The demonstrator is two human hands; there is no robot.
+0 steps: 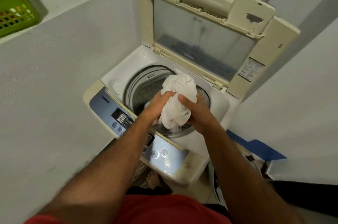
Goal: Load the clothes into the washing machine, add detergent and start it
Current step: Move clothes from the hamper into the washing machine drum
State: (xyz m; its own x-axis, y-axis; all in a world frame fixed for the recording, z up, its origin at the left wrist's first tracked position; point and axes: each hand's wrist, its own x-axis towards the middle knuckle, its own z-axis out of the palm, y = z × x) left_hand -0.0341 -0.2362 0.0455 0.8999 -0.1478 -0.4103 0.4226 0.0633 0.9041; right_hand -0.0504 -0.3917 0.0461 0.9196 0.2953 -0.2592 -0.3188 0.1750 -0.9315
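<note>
A cream and white top-loading washing machine [184,84] is standing in a narrow corner between pale, rough-plastered walls [60,81], its yellowed plastic lid with a clear window [203,40] standing raised and leaning back. Over the round grey perforated drum [144,90], both hands are holding a bunched white cloth garment [178,101]: the left hand [157,106] is curling its grip round the near-left side of the bundle, and the right hand [196,114] is closing its grip on the right side, thumb lying across the fabric. The garment is hanging just above the drum opening, its lower end dipping inside the rim. Some darker fabric is showing low in the drum, too dim to make out.

A blue-grey control panel with small buttons and round knobs [128,123] is running along the front edge of the machine, partly under the left forearm. A bright green plastic lattice basket [14,6] is sitting on a ledge on top of the left wall, with netting behind it. A blue sheet [259,148] is lying on the floor to the right of the machine. A bare foot [152,178] is showing below the panel.
</note>
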